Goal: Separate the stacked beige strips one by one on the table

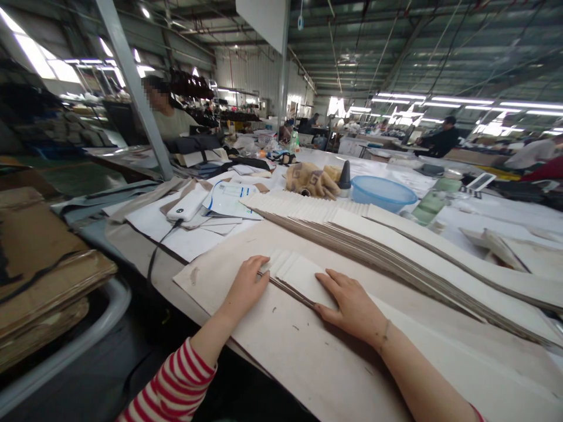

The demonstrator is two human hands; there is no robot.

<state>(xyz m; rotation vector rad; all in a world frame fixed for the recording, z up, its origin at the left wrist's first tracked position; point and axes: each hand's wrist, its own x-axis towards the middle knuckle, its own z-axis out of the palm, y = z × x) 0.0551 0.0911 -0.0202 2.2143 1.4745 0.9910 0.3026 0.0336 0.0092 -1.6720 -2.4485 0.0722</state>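
Observation:
My left hand (246,287) rests at the left end of a small fanned stack of long white strips (299,272), its fingers curled against the strips' ends. My right hand (352,305) lies flat on top of the same strips, fingers stretched out. The strips lie on a large beige sheet (308,351) covering the table. Behind them runs a much longer fanned row of white strips (396,234), slanting from centre to far right.
A blue plastic bowl (380,192), a black cone-tipped bottle (345,176) and work gloves (310,179) sit behind the row. A white power bank with cable (187,206) lies on papers at left. Cardboard (39,264) is stacked at far left. Other people work farther back.

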